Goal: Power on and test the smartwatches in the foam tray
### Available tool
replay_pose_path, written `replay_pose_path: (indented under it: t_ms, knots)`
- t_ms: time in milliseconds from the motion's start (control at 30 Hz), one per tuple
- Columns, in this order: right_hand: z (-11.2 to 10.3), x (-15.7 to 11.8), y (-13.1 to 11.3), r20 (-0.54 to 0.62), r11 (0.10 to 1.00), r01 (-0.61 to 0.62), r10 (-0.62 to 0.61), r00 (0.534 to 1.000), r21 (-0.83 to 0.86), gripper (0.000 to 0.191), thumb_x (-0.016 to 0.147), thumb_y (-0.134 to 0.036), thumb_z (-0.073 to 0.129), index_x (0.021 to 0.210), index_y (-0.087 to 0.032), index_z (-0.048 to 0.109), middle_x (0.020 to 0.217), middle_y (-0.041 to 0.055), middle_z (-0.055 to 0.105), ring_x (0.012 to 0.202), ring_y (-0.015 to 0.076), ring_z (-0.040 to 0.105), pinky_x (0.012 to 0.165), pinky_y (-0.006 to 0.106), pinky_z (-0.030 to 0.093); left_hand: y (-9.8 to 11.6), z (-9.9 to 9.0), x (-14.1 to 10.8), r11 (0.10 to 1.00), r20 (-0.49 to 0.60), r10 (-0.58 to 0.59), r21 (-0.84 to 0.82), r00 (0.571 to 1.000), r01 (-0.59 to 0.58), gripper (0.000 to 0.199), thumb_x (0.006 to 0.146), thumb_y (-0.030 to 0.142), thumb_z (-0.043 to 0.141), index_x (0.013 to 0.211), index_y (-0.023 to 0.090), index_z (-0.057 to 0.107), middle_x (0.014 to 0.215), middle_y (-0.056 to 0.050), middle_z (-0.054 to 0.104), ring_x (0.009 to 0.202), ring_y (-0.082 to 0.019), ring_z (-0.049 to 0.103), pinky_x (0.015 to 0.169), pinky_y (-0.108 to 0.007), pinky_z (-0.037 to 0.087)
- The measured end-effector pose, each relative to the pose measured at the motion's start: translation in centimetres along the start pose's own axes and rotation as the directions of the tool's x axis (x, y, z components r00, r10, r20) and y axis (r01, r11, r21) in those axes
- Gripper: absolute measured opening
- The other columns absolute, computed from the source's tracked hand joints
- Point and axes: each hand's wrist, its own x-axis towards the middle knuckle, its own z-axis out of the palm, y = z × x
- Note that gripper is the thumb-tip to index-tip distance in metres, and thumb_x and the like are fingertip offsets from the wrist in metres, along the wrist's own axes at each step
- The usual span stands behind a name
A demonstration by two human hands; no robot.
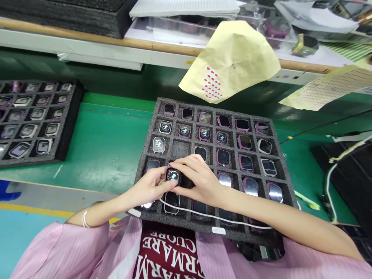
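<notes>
Both hands meet over a dark foam tray [186, 104] whose compartments hold many square watch faces. Between my left hand [151, 184] and my right hand [200, 180] is a watch [173, 175] in a purple case, its lit dial facing up. My left thumb lies across its lower edge, and my right fingers press on its top and right side. A white cable [197, 212] runs from near my left hand across the tray's lower part. One compartment [180, 148] above the hands shows bare foam. A silver-cased watch [159, 145] lies to the left of it.
A second foam tray [72, 116] of watches lies at the left on the green table [107, 135]. Yellow paper [232, 62] hangs from the shelf edge [162, 46] behind the near tray. Black foam [340, 174] and a looped cable [328, 190] are at the right.
</notes>
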Motion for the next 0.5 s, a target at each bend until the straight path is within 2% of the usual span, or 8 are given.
replay_pose_path:
  t_ms: [267,500]
  knots:
    - [0.0,-0.2,0.2,-0.002,1.0,-0.008,0.008,1.0,-0.012,0.041,0.087,-0.036,0.067,0.119,-0.011,0.058,0.104,0.0151,0.064,0.093,0.026,0.058,0.081,0.043,0.046,-0.4,0.0,0.1,1.0,0.001,-0.002,0.01,1.0,0.002,0.03,0.089,0.038,0.059,0.105,0.014,0.052,0.061,0.009,0.037,0.041,-0.002,0.027,0.037,-0.016,0.02]
    - [-0.9,0.6,1.2,0.057,0.992,-0.069,0.063,0.996,0.103,0.039,0.082,-0.038,0.072,0.114,-0.017,0.063,0.099,0.0089,0.064,0.092,0.0245,0.057,0.083,0.043,0.043,-0.3,0.0,0.1,0.997,0.005,0.003,0.077,1.0,-0.003,0.037,0.086,0.042,0.063,0.11,0.016,0.051,0.075,0.003,0.053,0.048,-0.004,0.032,0.04,-0.016,0.024]
